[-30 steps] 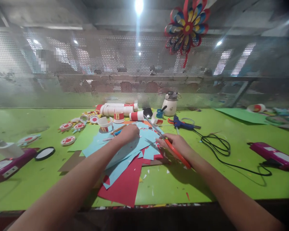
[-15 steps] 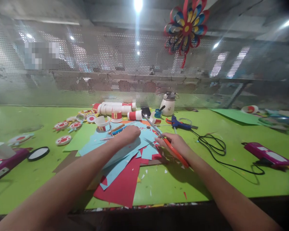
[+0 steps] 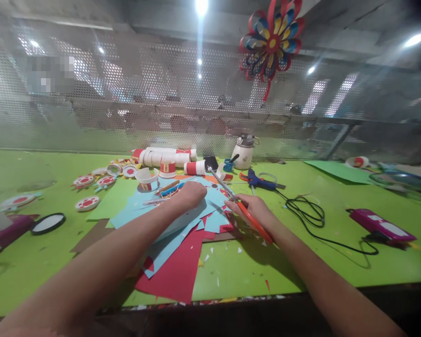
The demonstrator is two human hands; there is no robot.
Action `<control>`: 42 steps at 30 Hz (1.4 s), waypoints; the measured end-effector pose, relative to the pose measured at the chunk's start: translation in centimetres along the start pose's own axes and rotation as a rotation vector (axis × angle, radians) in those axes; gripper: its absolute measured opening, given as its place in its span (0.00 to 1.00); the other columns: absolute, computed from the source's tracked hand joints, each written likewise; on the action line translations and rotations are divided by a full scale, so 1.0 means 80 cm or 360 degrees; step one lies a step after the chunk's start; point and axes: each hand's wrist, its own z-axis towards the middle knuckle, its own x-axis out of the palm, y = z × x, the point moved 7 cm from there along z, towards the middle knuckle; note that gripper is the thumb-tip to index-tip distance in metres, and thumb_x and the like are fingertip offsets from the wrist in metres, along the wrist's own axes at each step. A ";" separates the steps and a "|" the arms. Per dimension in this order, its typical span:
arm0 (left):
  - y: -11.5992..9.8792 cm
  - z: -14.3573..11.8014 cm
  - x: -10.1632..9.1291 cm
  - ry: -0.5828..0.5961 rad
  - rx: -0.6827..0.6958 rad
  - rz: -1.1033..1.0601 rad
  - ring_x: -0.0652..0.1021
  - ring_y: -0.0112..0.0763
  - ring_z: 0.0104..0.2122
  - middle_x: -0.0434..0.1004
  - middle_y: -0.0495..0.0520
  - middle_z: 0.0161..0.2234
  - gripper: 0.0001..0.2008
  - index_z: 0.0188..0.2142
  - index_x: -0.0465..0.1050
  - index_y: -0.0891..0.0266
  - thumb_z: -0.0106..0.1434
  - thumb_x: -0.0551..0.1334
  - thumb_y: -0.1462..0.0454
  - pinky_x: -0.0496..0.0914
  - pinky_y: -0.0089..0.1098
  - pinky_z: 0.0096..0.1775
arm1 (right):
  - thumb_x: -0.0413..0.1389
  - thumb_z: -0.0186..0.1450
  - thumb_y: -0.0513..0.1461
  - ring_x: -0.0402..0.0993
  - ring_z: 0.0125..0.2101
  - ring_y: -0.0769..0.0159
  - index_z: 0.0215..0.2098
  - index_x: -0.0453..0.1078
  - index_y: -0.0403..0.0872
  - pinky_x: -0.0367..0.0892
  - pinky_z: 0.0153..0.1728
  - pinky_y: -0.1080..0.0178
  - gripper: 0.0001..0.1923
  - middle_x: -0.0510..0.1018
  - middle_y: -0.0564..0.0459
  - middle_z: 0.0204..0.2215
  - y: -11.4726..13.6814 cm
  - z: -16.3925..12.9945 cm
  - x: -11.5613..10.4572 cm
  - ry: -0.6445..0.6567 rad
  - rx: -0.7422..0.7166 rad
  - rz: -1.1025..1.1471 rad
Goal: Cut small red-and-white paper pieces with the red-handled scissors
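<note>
Left hand (image 3: 191,194) presses flat on the blue paper (image 3: 182,220) mid-table, fingertips hidden. Right hand (image 3: 254,210) grips orange scissors (image 3: 243,210), blades parted. Bare green table (image 3: 301,262) toward the near edge.

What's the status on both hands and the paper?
Right hand closed on orange scissors. Left hand pressing blue paper. Pens beside left hand.

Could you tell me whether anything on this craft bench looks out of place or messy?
Small paper scraps lie scattered on the green table, and the red sheet reaches the front edge. The right hand holds orange scissors; the left hand rests on blue paper.
</note>
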 end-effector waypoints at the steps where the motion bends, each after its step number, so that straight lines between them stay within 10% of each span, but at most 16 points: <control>1: 0.004 -0.002 -0.004 -0.0035 -0.0013 -0.0072 0.75 0.43 0.42 0.76 0.65 0.37 0.06 0.33 0.73 0.71 0.60 0.57 0.69 0.68 0.44 0.43 | 0.53 0.67 0.42 0.75 0.30 0.66 0.40 0.71 0.42 0.72 0.31 0.60 0.11 0.77 0.54 0.34 0.000 0.000 -0.001 0.0001 0.0003 0.0015; 10: 0.016 -0.068 -0.066 -0.0185 -0.0041 -0.1065 0.77 0.27 0.28 0.78 0.57 0.32 0.10 0.35 0.69 0.66 0.63 0.51 0.63 0.69 0.28 0.30 | 0.53 0.68 0.42 0.73 0.23 0.71 0.39 0.70 0.42 0.70 0.24 0.66 0.11 0.75 0.56 0.29 0.002 0.000 0.000 -0.0001 0.0038 0.0362; 16: 0.016 -0.118 -0.059 -0.0231 -0.0151 -0.2673 0.73 0.24 0.26 0.72 0.51 0.26 0.07 0.30 0.69 0.66 0.55 0.64 0.63 0.64 0.26 0.29 | 0.57 0.60 0.43 0.66 0.17 0.70 0.37 0.71 0.42 0.64 0.19 0.67 0.12 0.67 0.61 0.15 0.032 -0.018 -0.014 0.0067 -0.0060 0.0622; 22: 0.034 -0.126 -0.059 -0.0385 -0.0184 -0.2683 0.68 0.21 0.23 0.68 0.48 0.24 0.07 0.29 0.70 0.65 0.55 0.64 0.63 0.61 0.27 0.28 | 0.54 0.61 0.42 0.66 0.19 0.67 0.37 0.70 0.43 0.64 0.20 0.65 0.10 0.70 0.56 0.18 0.064 -0.031 -0.017 0.0267 -0.0150 0.0725; 42: -0.019 -0.135 -0.060 0.0024 0.0060 -0.2474 0.70 0.24 0.23 0.73 0.50 0.22 0.09 0.34 0.77 0.64 0.56 0.58 0.68 0.64 0.28 0.29 | 0.55 0.59 0.35 0.67 0.22 0.69 0.43 0.65 0.45 0.64 0.25 0.63 0.13 0.68 0.59 0.22 0.104 -0.018 0.002 0.0113 -0.0391 0.1097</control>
